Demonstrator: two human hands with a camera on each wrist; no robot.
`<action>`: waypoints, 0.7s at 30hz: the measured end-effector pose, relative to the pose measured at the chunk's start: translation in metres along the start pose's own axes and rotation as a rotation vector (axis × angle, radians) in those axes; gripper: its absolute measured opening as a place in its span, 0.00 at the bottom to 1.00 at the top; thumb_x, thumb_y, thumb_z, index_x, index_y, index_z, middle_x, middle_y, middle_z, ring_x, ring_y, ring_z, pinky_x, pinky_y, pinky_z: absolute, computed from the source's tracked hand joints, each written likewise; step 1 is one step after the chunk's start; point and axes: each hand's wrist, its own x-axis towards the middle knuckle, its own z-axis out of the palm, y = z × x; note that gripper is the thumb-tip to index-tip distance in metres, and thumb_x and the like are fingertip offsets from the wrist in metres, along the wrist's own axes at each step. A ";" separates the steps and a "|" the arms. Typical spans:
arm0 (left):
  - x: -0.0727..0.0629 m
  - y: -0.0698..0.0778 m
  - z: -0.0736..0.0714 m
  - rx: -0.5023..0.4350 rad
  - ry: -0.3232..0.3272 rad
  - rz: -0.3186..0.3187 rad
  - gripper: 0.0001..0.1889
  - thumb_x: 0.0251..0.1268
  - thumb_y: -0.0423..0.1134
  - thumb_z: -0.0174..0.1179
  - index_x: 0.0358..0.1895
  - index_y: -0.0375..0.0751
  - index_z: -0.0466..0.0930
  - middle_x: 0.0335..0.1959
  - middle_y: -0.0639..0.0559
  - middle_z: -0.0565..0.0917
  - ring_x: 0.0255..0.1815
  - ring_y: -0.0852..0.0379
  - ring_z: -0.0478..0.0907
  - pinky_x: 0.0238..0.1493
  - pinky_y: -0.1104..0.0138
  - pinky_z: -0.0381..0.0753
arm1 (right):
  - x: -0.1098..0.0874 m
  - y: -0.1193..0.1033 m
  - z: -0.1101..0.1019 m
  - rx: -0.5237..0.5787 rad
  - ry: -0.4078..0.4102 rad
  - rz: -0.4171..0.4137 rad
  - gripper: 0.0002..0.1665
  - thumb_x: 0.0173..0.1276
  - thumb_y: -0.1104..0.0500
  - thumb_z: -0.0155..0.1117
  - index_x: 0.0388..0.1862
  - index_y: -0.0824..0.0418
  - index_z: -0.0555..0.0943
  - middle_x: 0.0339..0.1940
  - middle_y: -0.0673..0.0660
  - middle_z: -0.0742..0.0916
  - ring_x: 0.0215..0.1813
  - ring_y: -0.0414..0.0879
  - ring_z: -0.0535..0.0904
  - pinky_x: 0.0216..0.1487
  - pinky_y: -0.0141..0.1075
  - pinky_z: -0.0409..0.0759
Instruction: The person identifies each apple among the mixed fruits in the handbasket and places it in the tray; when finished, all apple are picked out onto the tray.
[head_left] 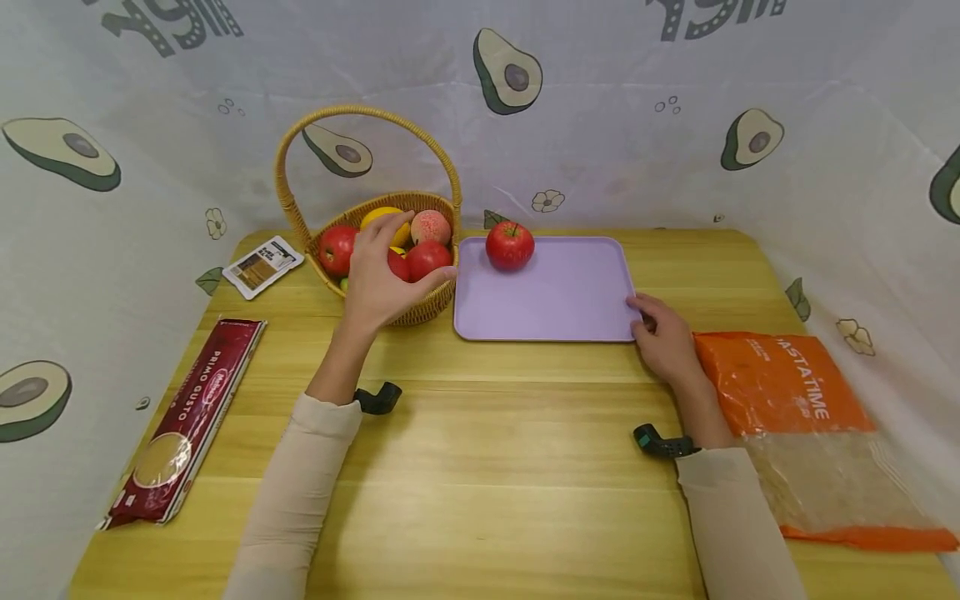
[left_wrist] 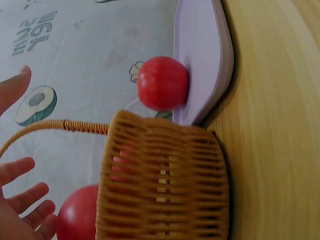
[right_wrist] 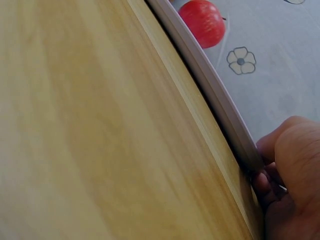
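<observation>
My left hand (head_left: 377,271) hovers over the front of the wicker basket (head_left: 429,312), thumb and fingers spread wide with nothing between them. Inside the basket are red apples (head_left: 429,259), a peach (head_left: 431,227) and a yellow fruit (head_left: 384,218), partly hidden by the hand. To the right lies a lilac tray (head_left: 555,300) with one red apple (head_left: 510,246) near its back left corner. My right hand (head_left: 666,337) pinches the tray's right edge; the right wrist view has its fingers (right_wrist: 280,142) at the tray's rim (right_wrist: 220,95).
A dark red spaghetti packet (head_left: 191,417) lies on the left of the wooden table (head_left: 510,458), with a small white pouch (head_left: 262,267) behind it. An orange pasta bag (head_left: 817,433) lies at the right, beside my right forearm. The basket's tall handle (head_left: 360,110) arches up behind my left hand.
</observation>
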 end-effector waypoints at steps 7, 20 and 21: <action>-0.003 -0.011 -0.009 0.028 -0.017 -0.088 0.48 0.46 0.71 0.73 0.74 0.58 0.71 0.77 0.51 0.66 0.79 0.44 0.57 0.71 0.37 0.69 | -0.001 0.001 -0.003 -0.003 0.006 0.004 0.28 0.80 0.61 0.49 0.75 0.66 0.71 0.79 0.68 0.70 0.78 0.69 0.64 0.76 0.63 0.63; -0.002 -0.027 -0.017 0.105 -0.068 -0.136 0.49 0.47 0.71 0.72 0.74 0.56 0.71 0.76 0.46 0.67 0.78 0.39 0.57 0.68 0.35 0.71 | -0.001 0.003 -0.001 0.005 0.012 -0.019 0.28 0.80 0.60 0.49 0.75 0.66 0.71 0.78 0.69 0.70 0.79 0.69 0.63 0.77 0.64 0.61; -0.002 -0.028 -0.018 0.107 -0.074 -0.143 0.49 0.47 0.71 0.72 0.74 0.56 0.71 0.77 0.45 0.66 0.77 0.39 0.57 0.68 0.36 0.72 | -0.001 0.002 0.000 0.007 0.012 -0.022 0.28 0.80 0.61 0.49 0.75 0.66 0.71 0.78 0.69 0.70 0.78 0.70 0.63 0.77 0.64 0.61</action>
